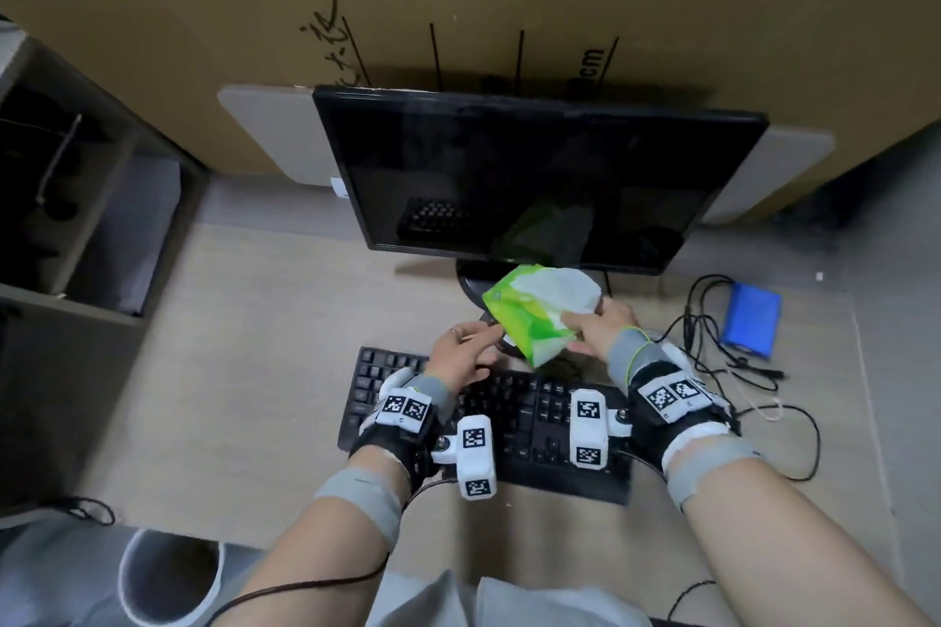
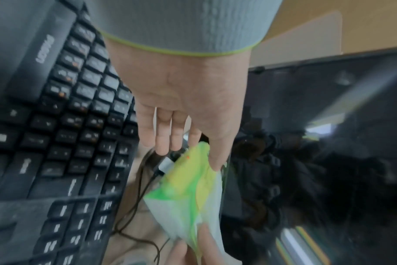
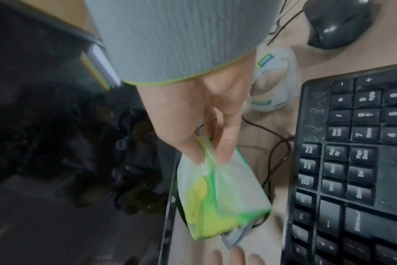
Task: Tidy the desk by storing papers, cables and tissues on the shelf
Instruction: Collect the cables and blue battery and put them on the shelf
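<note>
Tissue pack [image 1: 541, 312], green-yellow, soft, white top, tilted above keyboard [image 1: 540, 428] before monitor [image 1: 534, 178]. We pinch right end with right hand [image 1: 601, 328]; left hand [image 1: 461, 356] pinches left corner, fingers mostly straight.

head: above, looking down | wrists: close, along hands | shared: keyboard [image 1: 509, 418]

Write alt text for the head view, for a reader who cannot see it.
Both hands hold a green tissue pack above a black keyboard, the right hand pinching its right end, the left hand at its left end. A dark monitor stands behind; a blue battery pack with tangled cables lies right.
</note>
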